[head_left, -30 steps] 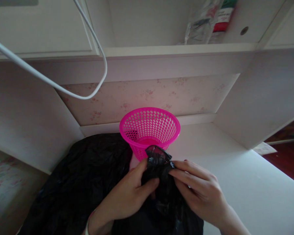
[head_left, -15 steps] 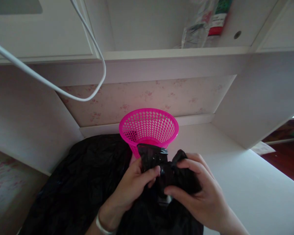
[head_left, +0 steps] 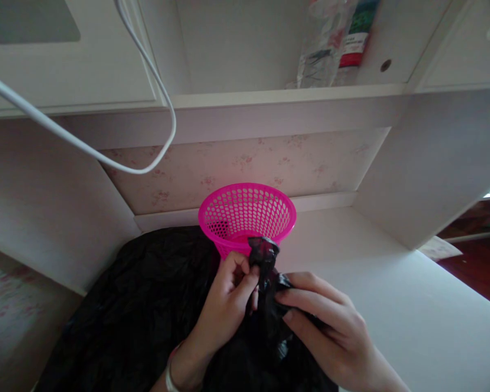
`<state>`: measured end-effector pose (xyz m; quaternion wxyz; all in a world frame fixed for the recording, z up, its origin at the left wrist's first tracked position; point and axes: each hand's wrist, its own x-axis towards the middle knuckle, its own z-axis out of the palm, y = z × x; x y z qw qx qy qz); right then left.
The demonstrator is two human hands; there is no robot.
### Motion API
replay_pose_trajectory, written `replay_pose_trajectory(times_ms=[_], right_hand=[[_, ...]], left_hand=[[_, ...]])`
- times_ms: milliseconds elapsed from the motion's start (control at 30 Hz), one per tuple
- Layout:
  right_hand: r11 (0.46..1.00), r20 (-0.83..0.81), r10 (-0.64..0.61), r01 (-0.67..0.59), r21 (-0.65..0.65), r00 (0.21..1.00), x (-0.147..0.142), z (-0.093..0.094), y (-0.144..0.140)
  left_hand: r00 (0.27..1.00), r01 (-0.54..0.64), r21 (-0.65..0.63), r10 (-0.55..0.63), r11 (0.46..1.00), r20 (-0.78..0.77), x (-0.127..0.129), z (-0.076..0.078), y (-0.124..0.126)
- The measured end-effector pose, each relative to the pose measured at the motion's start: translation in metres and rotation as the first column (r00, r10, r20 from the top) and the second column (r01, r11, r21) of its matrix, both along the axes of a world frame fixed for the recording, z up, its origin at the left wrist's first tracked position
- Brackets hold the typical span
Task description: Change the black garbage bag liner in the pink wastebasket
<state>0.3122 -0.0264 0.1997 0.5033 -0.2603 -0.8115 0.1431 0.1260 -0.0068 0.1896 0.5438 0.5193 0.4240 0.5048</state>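
Bag [head_left: 265, 321] of thin black plastic, crumpled, gathered between both hands over the near part of the white bench [head_left: 392, 283]. In the left hand [head_left: 228, 307], grip closed on the narrow bunched part, with its end [head_left: 263, 250] sticking up before the basket [head_left: 249, 209]. In the right hand [head_left: 330, 329], grip closed also, folds pinched between thumb and fingers, slightly lower and to the right. Around the left wrist, a pale band [head_left: 170, 378]. Behind the hands, upright on the bench, the same basket, pink and full of holes. At its left, a large heap of black plastic [head_left: 147, 299]; impossible to tell whether joined with the bag. Above, a white cable [head_left: 139, 171], bent in a loop.
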Motion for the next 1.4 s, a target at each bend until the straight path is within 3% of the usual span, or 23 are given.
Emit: replay_pose_trajectory(times_ms=[100, 167, 267, 400, 500, 567, 633, 700, 733, 767, 800, 900, 1000, 1067, 1133, 1267, 1400], right_hand=[[0.998, 0.099, 0.048, -0.052, 0.037, 0.994, -0.003, 0.003, 0.001], [0.999, 0.155, 0.043, -0.044, 0.008, 0.987, -0.004, 0.003, 0.004], [0.998, 0.194, 0.046, -0.035, -0.058, 0.98, -0.007, 0.001, 0.009], [0.996, 0.181, -0.037, 0.051, -0.072, 0.983, -0.009, -0.005, 0.011], [0.991, 0.145, -0.086, 0.099, -0.087, 0.986, -0.002, -0.005, 0.015], [0.989, 0.141, 0.022, 0.0, -0.151, 0.99, 0.009, -0.003, 0.022], [0.933, 0.124, 0.262, -0.219, -0.285, 0.957, 0.02, -0.001, 0.032], [0.781, -0.003, 0.486, -0.436, -0.447, 0.874, 0.026, -0.002, 0.043], [0.711, -0.086, 0.524, -0.491, -0.504, 0.847, 0.027, -0.004, 0.047], [0.675, -0.156, 0.506, -0.502, -0.541, 0.848, 0.025, -0.006, 0.05], [0.679, -0.199, 0.448, -0.477, -0.559, 0.871, 0.023, -0.009, 0.052], [0.772, -0.219, 0.248, -0.329, -0.545, 0.944, 0.012, -0.013, 0.055], [0.782, -0.276, 0.165, -0.296, -0.549, 0.947, 0.005, -0.008, 0.052], [0.774, -0.287, 0.141, -0.286, -0.564, 0.947, 0.004, -0.001, 0.049], [0.751, -0.284, 0.128, -0.28, -0.597, 0.95, 0.003, 0.005, 0.047], [0.673, -0.355, 0.09, -0.32, -0.667, 0.931, 0.002, 0.008, 0.042], [0.679, -0.417, 0.069, -0.349, -0.646, 0.906, 0.002, 0.009, 0.036]], left_hand=[[0.993, 0.052, 0.078, -0.044, 0.996, -0.107, 0.0, 0.004, -0.002], [0.976, 0.184, 0.069, -0.174, 0.981, -0.131, -0.003, 0.004, -0.004], [0.94, 0.335, -0.026, -0.336, 0.942, -0.057, -0.01, 0.001, -0.006], [0.912, 0.409, -0.039, -0.407, 0.912, 0.055, -0.019, 0.001, -0.005], [0.891, 0.45, 0.073, -0.442, 0.89, -0.104, -0.021, 0.008, -0.005], [0.869, 0.478, 0.144, -0.443, 0.867, -0.221, -0.021, 0.012, -0.005], [0.861, 0.485, 0.188, -0.428, 0.854, -0.276, -0.021, 0.013, -0.005], [0.878, 0.454, 0.217, -0.392, 0.864, -0.275, -0.02, 0.011, -0.005], [0.891, 0.431, 0.223, -0.372, 0.874, -0.261, -0.019, 0.01, -0.005], [0.901, 0.411, 0.224, -0.356, 0.884, -0.247, -0.018, 0.009, -0.004], [0.904, 0.405, 0.216, -0.352, 0.889, -0.244, -0.017, 0.008, -0.004], [0.88, 0.439, 0.177, -0.383, 0.881, -0.28, -0.016, 0.007, -0.003], [0.835, 0.489, 0.055, -0.449, 0.871, -0.319, -0.019, 0.007, -0.002], [0.791, 0.554, -0.071, -0.551, 0.829, -0.267, -0.022, 0.007, -0.001], [0.758, 0.612, -0.073, -0.611, 0.787, -0.227, -0.024, 0.006, 0.001], [0.798, 0.597, 0.092, -0.577, 0.797, -0.173, -0.024, 0.001, 0.006], [0.806, 0.588, -0.05, -0.59, 0.808, -0.046, -0.027, -0.008, 0.009]])
